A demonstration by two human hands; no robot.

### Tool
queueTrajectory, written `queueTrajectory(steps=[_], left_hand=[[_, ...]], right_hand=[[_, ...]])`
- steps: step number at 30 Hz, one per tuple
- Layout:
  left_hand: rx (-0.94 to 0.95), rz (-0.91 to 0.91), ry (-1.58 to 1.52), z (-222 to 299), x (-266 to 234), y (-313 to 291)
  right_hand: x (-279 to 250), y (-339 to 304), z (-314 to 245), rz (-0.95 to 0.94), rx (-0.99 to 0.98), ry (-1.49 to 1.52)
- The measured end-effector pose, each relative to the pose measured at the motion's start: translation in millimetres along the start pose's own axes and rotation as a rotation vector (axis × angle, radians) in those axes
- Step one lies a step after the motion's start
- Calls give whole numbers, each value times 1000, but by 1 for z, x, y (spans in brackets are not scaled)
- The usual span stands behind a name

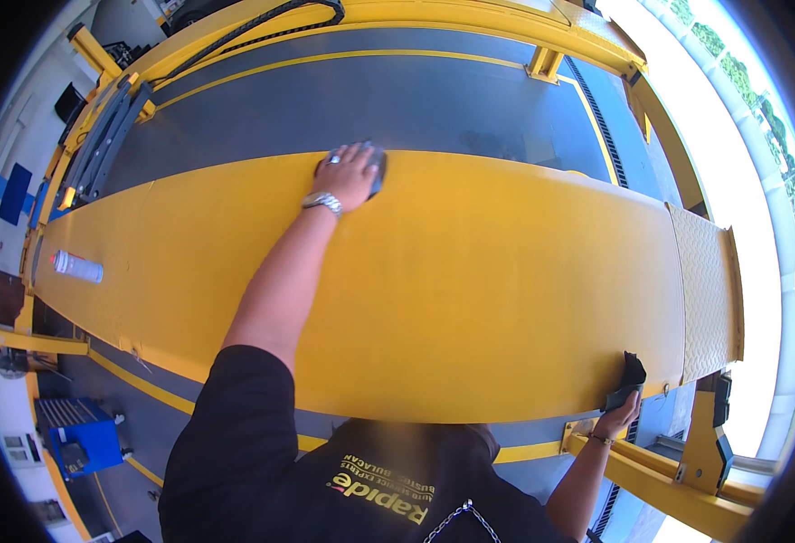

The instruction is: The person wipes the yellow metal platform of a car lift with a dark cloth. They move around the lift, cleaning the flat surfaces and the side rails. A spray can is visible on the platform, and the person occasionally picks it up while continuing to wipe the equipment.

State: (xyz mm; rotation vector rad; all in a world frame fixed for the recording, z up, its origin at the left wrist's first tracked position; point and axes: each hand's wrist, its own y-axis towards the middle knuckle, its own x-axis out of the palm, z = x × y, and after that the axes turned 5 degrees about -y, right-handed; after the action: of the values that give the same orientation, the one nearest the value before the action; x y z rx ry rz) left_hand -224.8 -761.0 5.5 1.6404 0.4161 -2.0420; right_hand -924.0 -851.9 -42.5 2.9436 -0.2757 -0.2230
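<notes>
My left hand [348, 176] reaches to the far edge of a long yellow platform [470, 271]. It bears down on a dark cloth [377, 170], its fingers closed over it; part of the cloth sticks out on the right. A ring and a metal watch are on this hand and wrist. Down at the near right edge of the platform, my right hand [622, 416] grips another dark cloth [630, 376], which stands up above the fingers. A white spray can [78, 267] with a red end lies on its side on the platform's left part.
A ridged metal ramp plate [709, 281] adjoins the platform's right end. Beyond the platform, a yellow beam [443, 32] runs parallel over the grey floor [370, 100]. A yellow post base [705, 443] stands near my right arm. A blue tool cabinet [81, 434] is at lower left.
</notes>
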Motion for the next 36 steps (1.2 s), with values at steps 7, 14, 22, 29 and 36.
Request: queueTrajectory(steps=[7, 14, 22, 29, 36], left_hand=[[-347, 10, 165, -118, -30, -19], [228, -16, -51, 160, 42, 44], [516, -262, -154, 315, 53, -49], [23, -89, 58, 117, -7, -166], [-821, 114, 152, -45, -44, -333]], right_hand=[[59, -32, -48, -16, -475, -752], [62, -31, -53, -21, -540, -792], [63, -15, -63, -220, -404, -713], [88, 32, -80, -365, -541, -617], [155, 3, -140, -711, -785, -412]])
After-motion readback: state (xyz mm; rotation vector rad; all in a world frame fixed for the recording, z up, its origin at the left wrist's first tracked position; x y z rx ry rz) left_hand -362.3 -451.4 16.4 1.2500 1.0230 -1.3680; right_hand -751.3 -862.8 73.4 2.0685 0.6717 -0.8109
